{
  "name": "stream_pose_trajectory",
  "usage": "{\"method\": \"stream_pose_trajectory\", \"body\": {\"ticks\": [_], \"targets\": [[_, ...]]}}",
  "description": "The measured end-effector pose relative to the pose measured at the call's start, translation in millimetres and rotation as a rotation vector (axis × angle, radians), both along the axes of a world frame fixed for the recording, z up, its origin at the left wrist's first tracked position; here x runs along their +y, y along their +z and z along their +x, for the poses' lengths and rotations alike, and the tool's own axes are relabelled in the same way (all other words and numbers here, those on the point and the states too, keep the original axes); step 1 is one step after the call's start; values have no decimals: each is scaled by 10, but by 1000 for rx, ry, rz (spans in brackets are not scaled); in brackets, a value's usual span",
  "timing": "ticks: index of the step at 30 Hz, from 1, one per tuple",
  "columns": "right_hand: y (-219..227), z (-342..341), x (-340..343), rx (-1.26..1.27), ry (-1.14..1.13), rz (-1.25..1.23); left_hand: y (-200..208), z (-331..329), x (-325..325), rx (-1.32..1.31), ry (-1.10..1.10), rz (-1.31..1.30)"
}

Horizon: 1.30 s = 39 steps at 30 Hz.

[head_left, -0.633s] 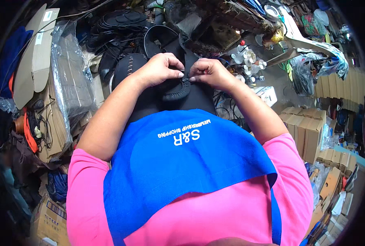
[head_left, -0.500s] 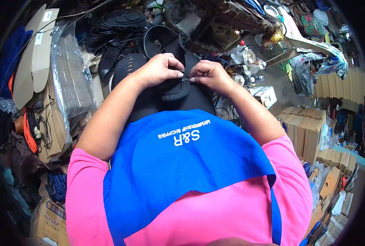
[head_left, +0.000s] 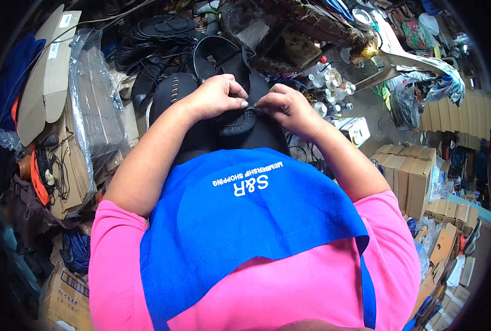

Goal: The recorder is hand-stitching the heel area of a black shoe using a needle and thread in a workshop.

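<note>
A black sandal (head_left: 237,124) with thick stitching along its rounded end lies over my dark-clad lap, and its wide strap (head_left: 216,48) loops up beyond my hands. My left hand (head_left: 219,97) reaches over the sandal, thumb and fingertips pinched at its stitched edge. Just to the right, my right hand (head_left: 293,108) is closed in a pinch at the same seam. What lies between its fingertips is too small to make out. Left of my left hand rests a second black piece of footwear (head_left: 175,88) with a row of pale-brown stitches.
Black footwear and cords (head_left: 157,38) are heaped at the far left. Cardboard sheets (head_left: 49,66) and a plastic-wrapped stack (head_left: 99,94) stand at left. On the right are small bottles (head_left: 331,83), a white can (head_left: 357,131) and cardboard boxes (head_left: 408,176). A blue apron (head_left: 251,220) covers my front.
My right hand has shifted slightly, its fingers turned lower and more tightly curled at the seam. My left hand and the sandal stay almost in place.
</note>
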State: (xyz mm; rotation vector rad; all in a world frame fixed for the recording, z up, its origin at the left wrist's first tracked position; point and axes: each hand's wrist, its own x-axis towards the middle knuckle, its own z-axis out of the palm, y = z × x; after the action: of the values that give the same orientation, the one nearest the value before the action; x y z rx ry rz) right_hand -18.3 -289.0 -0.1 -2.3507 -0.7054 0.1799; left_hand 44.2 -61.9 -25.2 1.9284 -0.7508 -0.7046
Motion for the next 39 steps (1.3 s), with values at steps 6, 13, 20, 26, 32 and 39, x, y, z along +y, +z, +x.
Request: {"method": "stream_pose_trajectory", "body": {"ticks": [6,13,20,26,32,39], "targets": [[-34,56,-73,87,-78,77,-41,34,10,16,-17,-46],[-36,110,-45,67,-23,-27,-37,32,9,29,-15,-59],[-104,104,-63,187,-54,113,-58,36,4,2,-17,-61],[-143,94,-52,175,-51,116,-78,36,2,10,-8,-67],[-65,78,-3,120,-15,99,-77,27,-2,-7,-1,-56],[-33,78,-20,-23,16,-18,-112,27,2,-8,5,-74]]}}
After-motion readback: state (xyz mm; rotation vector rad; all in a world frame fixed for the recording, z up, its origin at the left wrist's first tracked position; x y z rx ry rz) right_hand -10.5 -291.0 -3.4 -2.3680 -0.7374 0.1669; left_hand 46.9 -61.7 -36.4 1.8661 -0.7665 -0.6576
